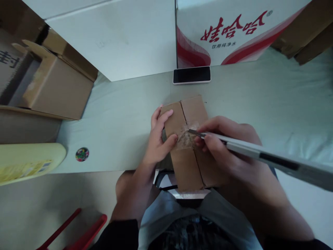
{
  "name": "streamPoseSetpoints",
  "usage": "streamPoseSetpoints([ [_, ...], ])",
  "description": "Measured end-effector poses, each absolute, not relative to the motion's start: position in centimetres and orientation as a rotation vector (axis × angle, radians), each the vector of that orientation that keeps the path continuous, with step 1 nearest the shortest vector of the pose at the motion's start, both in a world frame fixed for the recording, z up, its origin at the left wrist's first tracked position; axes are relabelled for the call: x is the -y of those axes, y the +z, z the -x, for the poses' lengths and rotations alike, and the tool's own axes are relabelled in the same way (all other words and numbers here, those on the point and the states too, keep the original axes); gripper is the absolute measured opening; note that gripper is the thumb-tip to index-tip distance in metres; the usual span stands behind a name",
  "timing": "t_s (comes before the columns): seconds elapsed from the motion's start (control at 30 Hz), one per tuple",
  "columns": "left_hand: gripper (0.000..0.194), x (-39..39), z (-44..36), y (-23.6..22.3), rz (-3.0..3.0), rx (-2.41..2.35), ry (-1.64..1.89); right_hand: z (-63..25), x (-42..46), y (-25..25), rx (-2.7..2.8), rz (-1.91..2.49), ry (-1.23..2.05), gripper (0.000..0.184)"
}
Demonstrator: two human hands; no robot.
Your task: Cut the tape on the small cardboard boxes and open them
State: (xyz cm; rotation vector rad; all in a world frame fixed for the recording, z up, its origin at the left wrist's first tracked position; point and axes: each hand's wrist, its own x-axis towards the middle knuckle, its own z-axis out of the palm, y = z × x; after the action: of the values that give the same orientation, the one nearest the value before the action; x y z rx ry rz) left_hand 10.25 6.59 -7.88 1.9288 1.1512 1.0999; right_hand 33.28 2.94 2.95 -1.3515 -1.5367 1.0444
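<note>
A small brown cardboard box (183,166) lies in front of me, its near end past the table's front edge. A seam runs along its top, and crumpled clear tape (182,139) crosses the middle. Gripping the box's left side is my left hand (160,137), thumb on top near the tape. My right hand (226,144) is closed around a utility knife (249,148) with a long grey handle. The blade's tip rests at the tape by the seam; whether it has gone through, I cannot tell.
A phone (191,75) lies beyond the box, before a white carton with red lettering (229,38). Open cardboard boxes (59,83) stand at left. A yellow bottle (31,161) and a round colourful sticker (82,154) are near the front-left edge. Something red (88,231) is below.
</note>
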Motion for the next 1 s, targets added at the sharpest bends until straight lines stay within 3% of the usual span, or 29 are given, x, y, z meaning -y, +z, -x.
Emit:
streamPoseSetpoints([
  [0.5, 0.067, -6.5, -10.9, -7.7, -1.87, -1.084, 1.11, -33.1, -3.7, 1.7, 1.692, 1.496, 0.727, 0.012],
  [1.0, 0.071, -6.5, -10.8, -7.9, -1.908, -1.125, 1.067, -32.8, -4.0, 3.1, 1.711, 1.609, 0.83, 0.021],
])
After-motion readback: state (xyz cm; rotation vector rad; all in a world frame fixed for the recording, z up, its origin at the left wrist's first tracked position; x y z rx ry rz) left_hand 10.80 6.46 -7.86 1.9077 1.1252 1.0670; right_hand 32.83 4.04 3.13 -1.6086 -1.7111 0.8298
